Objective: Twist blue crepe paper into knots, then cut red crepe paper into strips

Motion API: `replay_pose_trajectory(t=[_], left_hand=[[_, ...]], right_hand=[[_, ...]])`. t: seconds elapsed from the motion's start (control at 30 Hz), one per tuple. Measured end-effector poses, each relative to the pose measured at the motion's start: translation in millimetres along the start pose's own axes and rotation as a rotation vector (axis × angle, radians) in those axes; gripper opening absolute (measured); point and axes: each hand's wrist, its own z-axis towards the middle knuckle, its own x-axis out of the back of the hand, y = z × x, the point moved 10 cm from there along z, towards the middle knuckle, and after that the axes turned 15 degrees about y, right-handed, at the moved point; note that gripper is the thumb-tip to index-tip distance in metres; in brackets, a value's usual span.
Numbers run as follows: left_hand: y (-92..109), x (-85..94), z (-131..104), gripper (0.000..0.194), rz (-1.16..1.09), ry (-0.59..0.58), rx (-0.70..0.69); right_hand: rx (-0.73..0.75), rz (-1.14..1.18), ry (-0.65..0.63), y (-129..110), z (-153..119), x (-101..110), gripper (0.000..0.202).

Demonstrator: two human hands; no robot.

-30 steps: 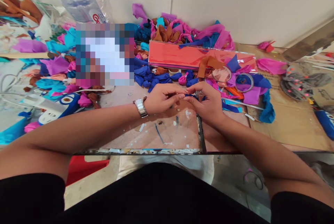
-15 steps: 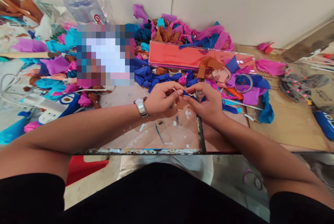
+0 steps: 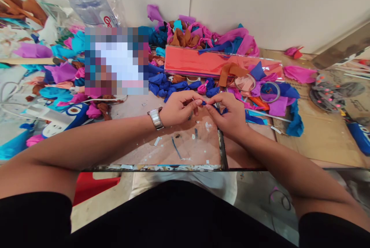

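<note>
Pinched between my fingertips is a small dark blue strip (image 3: 216, 107), crepe paper or thin cloth; I cannot tell which. My left hand (image 3: 179, 110), a metal watch (image 3: 156, 118) on its wrist, grips the left end between thumb and forefinger. Thumb and forefinger of my right hand (image 3: 229, 113) close on the strip a little further right, and its loose part runs under that palm. Both hands hover over the worn tabletop (image 3: 162, 147). Just behind them lies a row of dark blue knotted pieces (image 3: 176, 87).
A flat pack of red sheets (image 3: 196, 61) lies behind, with coloured scraps (image 3: 199, 34) heaped against the wall. Tape rolls (image 3: 270, 92) sit to the right, on scraps beside cardboard (image 3: 312, 136). Leftward are a power strip (image 3: 65, 120) and a plastic bottle (image 3: 89, 5).
My right hand's fingers have shifted slightly on the blue strip, and more of it now shows between the fingertips. My left hand has stayed nearly in place.
</note>
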Motion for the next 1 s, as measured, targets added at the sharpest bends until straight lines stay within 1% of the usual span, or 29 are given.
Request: replay_pose_trajectory(t=[0.1,0.2,0.27,0.47,0.57,0.67,0.8,0.87,1.0], left_hand=[[1.1,-0.2,0.3,0.042,-0.009,-0.007,-0.010],[2.0,0.2,0.9,0.041,-0.008,-0.010,-0.021],[0.2,0.1,1.0,0.042,0.002,-0.016,-0.007],[-10.0,0.0,-1.1,0.045,0.007,0.005,0.079],[-14.3,3.5,-1.4,0.044,-0.006,0.059,0.115],[-11.4,9.1,0.1,0.038,0.062,0.108,0.061],[-2.8,9.9,1.4,0.031,0.122,0.091,-0.043],[-0.9,9.0,1.2,0.031,0.119,0.078,-0.055],[-1.9,5.7,0.2,0.037,0.085,0.054,-0.033]], right_hand=[[0.003,0.047,-0.019,0.2,-1.0,-2.2,0.008],[0.067,0.088,-0.045,-4.9,-2.0,-4.5,0.022],[0.093,0.093,-0.026,-6.1,-1.5,-2.5,0.024],[0.065,0.055,-0.001,-3.1,0.4,-0.9,0.012],[0.042,0.034,0.003,-1.7,0.9,-1.2,0.010],[0.035,0.039,0.010,-1.6,1.2,-1.2,0.008],[0.011,0.044,0.012,0.0,1.4,-2.0,0.005],[0.002,0.053,0.013,0.0,1.8,-2.1,0.004],[0.019,0.083,0.018,-2.2,2.3,-1.8,0.004]])
